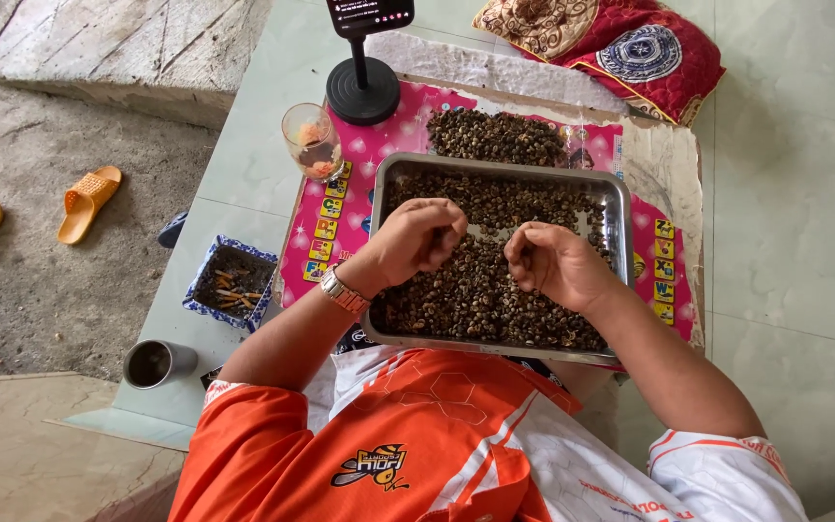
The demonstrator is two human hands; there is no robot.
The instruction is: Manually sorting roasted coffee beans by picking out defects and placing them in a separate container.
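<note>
Both hands curled over a metal tray (620, 208) of small dark snails (475, 290).

Left hand (417, 237) and right hand (553, 261) loosely closed just above the heap, grip contents hidden. Underneath, pink mat (316, 232) on pale tiled floor (794, 193); ashtray (232, 282) nearby.

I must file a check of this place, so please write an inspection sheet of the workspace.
Surface: pink mat on pale tiled floor.
Job's things: metal tray of small dark pieces; a loose pile beyond it.
Clutter: glass, patterned dish, cup, phone stand.
Hands: left hand and right hand over the tray, fingers curled; what they hold cannot be told.
Cables: nothing seen.
Surroundings: orange sandals, red cushion.
</note>
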